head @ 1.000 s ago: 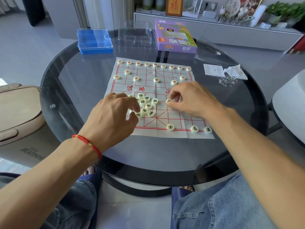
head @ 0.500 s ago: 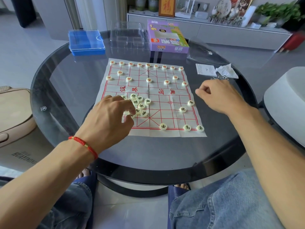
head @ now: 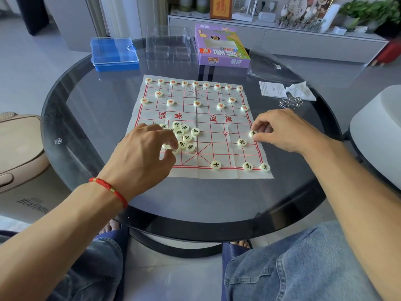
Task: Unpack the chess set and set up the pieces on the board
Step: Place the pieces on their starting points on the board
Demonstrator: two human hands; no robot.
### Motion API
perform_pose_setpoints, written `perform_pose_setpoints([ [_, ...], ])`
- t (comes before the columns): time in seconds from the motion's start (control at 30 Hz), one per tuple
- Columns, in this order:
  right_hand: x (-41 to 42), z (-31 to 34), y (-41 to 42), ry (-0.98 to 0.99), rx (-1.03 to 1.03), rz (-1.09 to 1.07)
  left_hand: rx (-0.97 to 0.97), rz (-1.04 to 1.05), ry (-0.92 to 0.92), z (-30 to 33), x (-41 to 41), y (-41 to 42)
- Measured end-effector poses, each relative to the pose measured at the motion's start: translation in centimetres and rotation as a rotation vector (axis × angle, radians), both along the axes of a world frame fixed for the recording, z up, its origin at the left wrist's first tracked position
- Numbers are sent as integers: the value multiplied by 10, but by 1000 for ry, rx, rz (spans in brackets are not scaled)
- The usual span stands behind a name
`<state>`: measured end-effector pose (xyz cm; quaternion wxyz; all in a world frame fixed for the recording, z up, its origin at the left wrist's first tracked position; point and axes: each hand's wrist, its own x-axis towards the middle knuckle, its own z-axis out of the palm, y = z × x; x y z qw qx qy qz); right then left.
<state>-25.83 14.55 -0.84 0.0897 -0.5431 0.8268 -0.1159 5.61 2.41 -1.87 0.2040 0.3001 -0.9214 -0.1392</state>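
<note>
Chess board [head: 217, 127], a red-lined paper sheet, lies at the center of a round glass table [head: 86, 105]. At 9 o'clock on it, the left hand [head: 141, 157] pinches into a heap of black-lettered pieces [head: 184, 135]. At 3 o'clock, the right hand [head: 286, 131] pinches 1 piece [head: 252, 133] at the board's edge.

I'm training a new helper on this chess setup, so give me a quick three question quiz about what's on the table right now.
1. True or false: the far row of red pieces is already lined up on the board.
2. Which hand is at the heap of loose pieces?
3. What does the right hand pinch: A a piece at the board's right edge, B the purple box, C the blue case?

Key: 1 true. 2 the left hand. 3 A.
</note>
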Motion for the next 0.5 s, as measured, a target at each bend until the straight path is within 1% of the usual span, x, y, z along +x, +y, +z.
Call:
perform_pose_setpoints([
  [0.2, 3, 4, -1, -18, 33, -38, -1, 27, -2, 1, 1, -1],
  [0.27, 9, 9, -3, 23, 23, -34, 1, 47, -7, 1, 1, -1],
  [0.37, 32, 15, -17, 107, -80, 45, 1, 81, -26, 0, 2, -3],
  [0.43, 56, 13, -32, 92, -123, 132, 2, 92, -28, -1, 1, -4],
  [0.5, 76, 8, -48, 84, -122, 210, 6, 96, -31, 0, 0, -4],
])
